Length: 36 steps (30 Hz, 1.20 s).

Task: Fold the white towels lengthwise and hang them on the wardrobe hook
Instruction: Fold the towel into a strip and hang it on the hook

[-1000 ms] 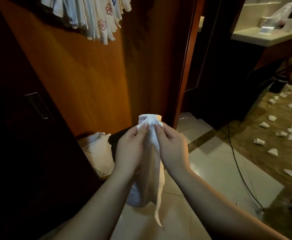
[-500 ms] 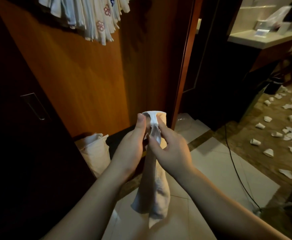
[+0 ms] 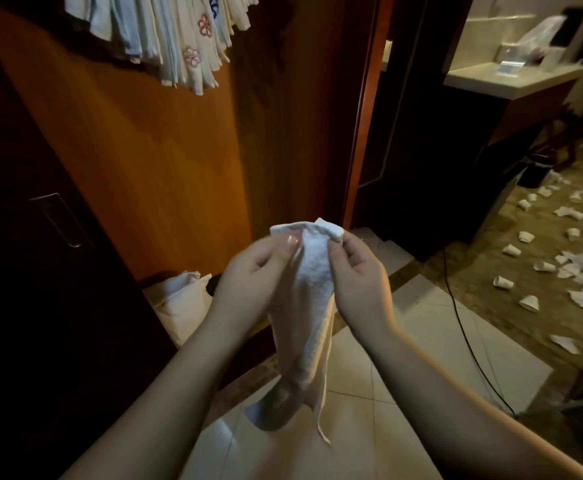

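Note:
A narrow white towel [image 3: 309,306] hangs down in front of me, folded into a long strip. My left hand [image 3: 252,282] pinches its top left corner and my right hand [image 3: 359,275] pinches its top right corner, the top edge spread a little between them. A loose thread trails from the towel's bottom. Several white towels [image 3: 175,32], some with flower embroidery, hang bunched together against the orange wardrobe panel [image 3: 137,161] at the top left. The hook itself is out of sight above the frame.
A white bag of cloth [image 3: 179,303] sits on the floor by the wardrobe's base. A dark door with a metal handle [image 3: 58,220] fills the left. A black cable [image 3: 463,327] crosses the tiles. Crumpled paper cups [image 3: 529,265] litter the brown floor right. A counter [image 3: 511,77] stands behind.
My hands have moved slightly apart, opening the towel's top edge, which was pinched tight between them half a second ago. The towel's lower end has swung a little.

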Motion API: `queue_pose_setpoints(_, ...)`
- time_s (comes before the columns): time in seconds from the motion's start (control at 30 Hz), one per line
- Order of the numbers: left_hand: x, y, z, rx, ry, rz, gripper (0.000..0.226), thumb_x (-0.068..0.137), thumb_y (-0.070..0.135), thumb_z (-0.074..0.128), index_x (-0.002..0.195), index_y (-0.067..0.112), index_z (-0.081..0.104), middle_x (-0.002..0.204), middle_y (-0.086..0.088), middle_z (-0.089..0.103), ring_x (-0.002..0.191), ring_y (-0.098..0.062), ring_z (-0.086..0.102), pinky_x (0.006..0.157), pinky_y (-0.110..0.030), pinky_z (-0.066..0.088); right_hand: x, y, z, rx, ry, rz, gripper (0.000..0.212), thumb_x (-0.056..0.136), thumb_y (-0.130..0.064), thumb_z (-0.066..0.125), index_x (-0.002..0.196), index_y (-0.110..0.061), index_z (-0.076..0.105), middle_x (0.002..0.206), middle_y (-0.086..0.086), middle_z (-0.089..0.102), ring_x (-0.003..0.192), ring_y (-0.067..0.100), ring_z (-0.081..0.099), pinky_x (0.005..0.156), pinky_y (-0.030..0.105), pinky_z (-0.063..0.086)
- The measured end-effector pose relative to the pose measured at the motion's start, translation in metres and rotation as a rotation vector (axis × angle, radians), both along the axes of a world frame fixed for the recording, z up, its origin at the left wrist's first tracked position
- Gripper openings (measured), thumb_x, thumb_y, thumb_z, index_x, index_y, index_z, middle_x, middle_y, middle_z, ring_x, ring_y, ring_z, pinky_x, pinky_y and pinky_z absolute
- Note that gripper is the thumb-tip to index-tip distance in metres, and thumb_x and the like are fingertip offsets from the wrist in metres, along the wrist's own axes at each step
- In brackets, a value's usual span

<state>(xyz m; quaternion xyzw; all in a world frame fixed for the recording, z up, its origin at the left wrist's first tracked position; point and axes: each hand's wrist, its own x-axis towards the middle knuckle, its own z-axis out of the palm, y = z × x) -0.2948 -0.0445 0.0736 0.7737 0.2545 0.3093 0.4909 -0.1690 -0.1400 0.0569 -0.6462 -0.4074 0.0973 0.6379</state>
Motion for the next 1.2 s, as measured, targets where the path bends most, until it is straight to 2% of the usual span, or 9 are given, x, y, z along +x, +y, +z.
queue_pose_setpoints(0.17, 0.000, 0.031, 0.005, 0.228, 0.157, 0.024, 0.033, 0.091, 0.041, 0.068, 0.115, 0.058, 0.053, 0.117, 0.040, 0.043, 0.112, 0.010, 0.041, 0.088, -0.020, 0.039, 0.019, 0.001, 0.014, -0.052, 0.038, 0.066, 0.023, 0.100, -0.037, 0.051, 0.109, -0.049, 0.069, 0.104, -0.014, 0.074, 0.095, 0.005, 0.070, 0.075, 0.020, 0.056)
queue_pose_setpoints(0.23, 0.001, 0.042, 0.003, 0.275, 0.300, -0.052, 0.014, 0.089, 0.044, 0.069, 0.102, 0.043, 0.065, 0.111, 0.018, 0.050, 0.106, -0.001, 0.042, 0.086, -0.030, 0.040, 0.028, 0.001, 0.020, -0.049, 0.045, 0.033, 0.024, 0.097, -0.038, 0.050, 0.107, -0.049, 0.069, 0.104, -0.014, 0.074, 0.097, 0.005, 0.069, 0.083, 0.031, 0.055)
queue_pose_setpoints(0.37, -0.009, 0.056, 0.005, 0.513, 0.421, -0.167, 0.025, 0.088, 0.036, 0.072, 0.080, 0.013, 0.066, 0.095, 0.001, 0.060, 0.096, 0.022, 0.035, 0.091, -0.034, 0.025, 0.051, -0.008, 0.029, -0.014, 0.025, -0.049, 0.027, 0.097, -0.036, 0.049, 0.102, -0.053, 0.069, 0.101, -0.016, 0.074, 0.094, 0.002, 0.068, 0.081, 0.029, 0.050)
queue_pose_setpoints(0.53, -0.024, 0.069, 0.032, 0.993, 0.376, -0.035, 0.015, 0.093, 0.036, 0.061, 0.088, 0.025, 0.070, 0.097, 0.010, 0.066, 0.119, -0.023, 0.045, 0.101, -0.047, 0.022, 0.069, -0.022, 0.030, -0.057, 0.010, -0.069, 0.027, 0.095, -0.033, 0.051, 0.097, -0.052, 0.070, 0.094, -0.018, 0.074, 0.087, -0.002, 0.068, 0.074, 0.015, 0.049)
queue_pose_setpoints(0.67, -0.022, 0.069, 0.052, 1.240, 0.431, -0.047, 0.030, 0.092, 0.036, 0.050, 0.091, 0.018, 0.073, 0.091, 0.002, 0.068, 0.101, -0.035, 0.055, 0.091, -0.051, 0.032, 0.073, -0.033, 0.034, -0.071, -0.055, -0.095, 0.027, 0.095, -0.037, 0.049, 0.097, -0.057, 0.067, 0.093, -0.025, 0.071, 0.084, -0.008, 0.064, 0.069, 0.007, 0.045)
queue_pose_setpoints(0.8, -0.014, 0.063, 0.062, 1.101, 0.391, 0.043, 0.014, 0.092, 0.031, 0.058, 0.100, 0.022, 0.065, 0.090, 0.010, 0.059, 0.098, -0.025, 0.049, 0.095, -0.046, 0.027, 0.076, -0.033, 0.036, -0.077, -0.066, -0.103, 0.026, 0.095, -0.036, 0.048, 0.098, -0.057, 0.065, 0.096, -0.023, 0.069, 0.087, -0.004, 0.064, 0.075, 0.021, 0.047)
queue_pose_setpoints(0.93, 0.000, 0.055, 0.065, 0.939, 0.491, 0.195, 0.037, 0.094, 0.032, 0.052, 0.130, 0.023, 0.053, 0.089, 0.012, 0.046, 0.105, -0.019, 0.050, 0.107, -0.051, 0.028, 0.074, -0.031, 0.035, -0.085, -0.099, -0.082, 0.026, 0.093, -0.038, 0.047, 0.098, -0.060, 0.060, 0.094, -0.027, 0.066, 0.086, -0.006, 0.062, 0.071, 0.019, 0.045)
queue_pose_setpoints(1.07, 0.005, 0.055, 0.065, 0.994, 0.496, 0.240, 0.020, 0.091, 0.033, 0.049, 0.100, 0.026, 0.066, 0.090, 0.008, 0.040, 0.095, -0.015, 0.029, 0.088, -0.042, 0.026, 0.074, -0.024, 0.032, -0.032, -0.074, -0.100, 0.026, 0.094, -0.038, 0.047, 0.097, -0.060, 0.060, 0.093, -0.026, 0.065, 0.084, -0.005, 0.061, 0.071, 0.023, 0.044)
queue_pose_setpoints(1.2, 0.007, 0.061, 0.063, 0.892, 0.453, 0.166, 0.011, 0.083, 0.034, 0.061, 0.087, 0.027, 0.053, 0.106, 0.009, 0.035, 0.103, -0.016, 0.032, 0.085, -0.033, 0.027, 0.076, -0.020, 0.028, 0.042, -0.058, -0.137, 0.023, 0.097, -0.035, 0.048, 0.100, -0.054, 0.061, 0.095, -0.021, 0.065, 0.086, 0.000, 0.061, 0.070, 0.015, 0.048)
